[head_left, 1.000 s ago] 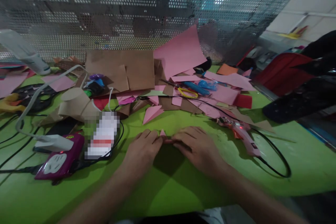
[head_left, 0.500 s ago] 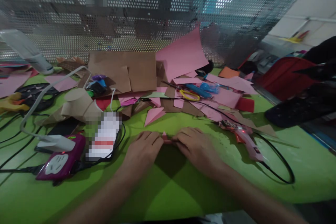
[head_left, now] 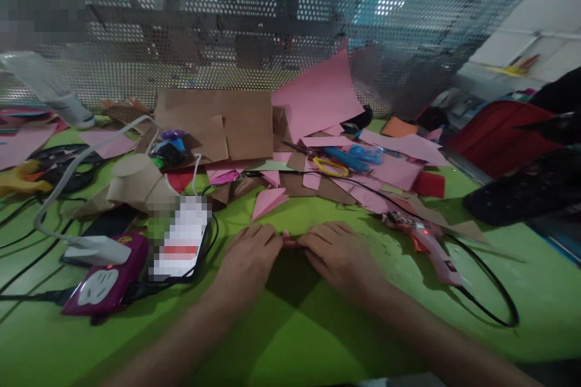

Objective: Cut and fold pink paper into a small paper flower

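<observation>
Pink scraps [head_left: 398, 170], probably paper, behind both hands [head_left: 293, 257].

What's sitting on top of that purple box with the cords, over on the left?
A white plug adapter lies across the purple box, with a small red light showing beside it. Whatever is directly beneath the adapter is covered, so I can't tell.

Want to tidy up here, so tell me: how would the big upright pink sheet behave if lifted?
The pink sheet is probably light, as it looks thin like paper. It would likely flex, since it already curves, though it seems stiff enough to stand up. Its lower edge might catch the pink scraps lying close by.
</observation>
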Motion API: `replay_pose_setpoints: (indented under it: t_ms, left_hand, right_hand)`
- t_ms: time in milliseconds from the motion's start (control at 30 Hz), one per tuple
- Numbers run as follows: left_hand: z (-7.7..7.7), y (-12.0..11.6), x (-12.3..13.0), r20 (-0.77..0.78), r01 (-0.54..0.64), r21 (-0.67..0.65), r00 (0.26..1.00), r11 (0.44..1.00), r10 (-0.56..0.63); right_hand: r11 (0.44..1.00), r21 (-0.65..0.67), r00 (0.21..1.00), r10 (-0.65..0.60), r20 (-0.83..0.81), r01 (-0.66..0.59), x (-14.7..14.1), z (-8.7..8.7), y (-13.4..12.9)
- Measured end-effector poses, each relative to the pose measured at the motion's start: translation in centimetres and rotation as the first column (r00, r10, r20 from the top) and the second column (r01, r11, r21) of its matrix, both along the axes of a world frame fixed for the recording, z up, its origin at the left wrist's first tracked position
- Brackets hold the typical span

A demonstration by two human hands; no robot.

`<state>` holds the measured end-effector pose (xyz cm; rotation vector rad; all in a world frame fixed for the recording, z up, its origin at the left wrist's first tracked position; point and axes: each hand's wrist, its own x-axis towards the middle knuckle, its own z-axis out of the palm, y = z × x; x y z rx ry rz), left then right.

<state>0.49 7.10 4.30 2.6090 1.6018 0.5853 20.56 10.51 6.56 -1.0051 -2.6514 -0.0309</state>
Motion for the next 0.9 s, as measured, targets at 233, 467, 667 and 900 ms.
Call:
replay_pose_setpoints:
  t_ms: [233,467,667,900]
  left_hand:
    - [0.05,0.12,-0.16,-0.074,-0.004,0.028,0.997,1.000,0.006]
    - [0.53,0.33,0.17,-0.043,-0.022,0.031,0.999,0.999,0.023]
    - [0.82,0.51,0.23,-0.074,-0.014,0.021,0.997,1.000,0.016]
    - [0.63,0.80,0.47,-0.128,0.029,0.030,0.991,0.999,-0.025]
  right_hand:
    - [0.999,-0.013,0.996,-0.047,0.077,0.048,-0.45,0.20,0.42]
    - [0.998,-0.029,0.997,-0.062,0.055,0.064,-0.35,0.10,0.48]
    - [0.996,-0.052,0.996,-0.074,0.057,0.077,-0.50,0.20,0.52]
    - [0.997,0.051,0.993,-0.066,0.096,0.061,-0.48,-0.44,0.33]
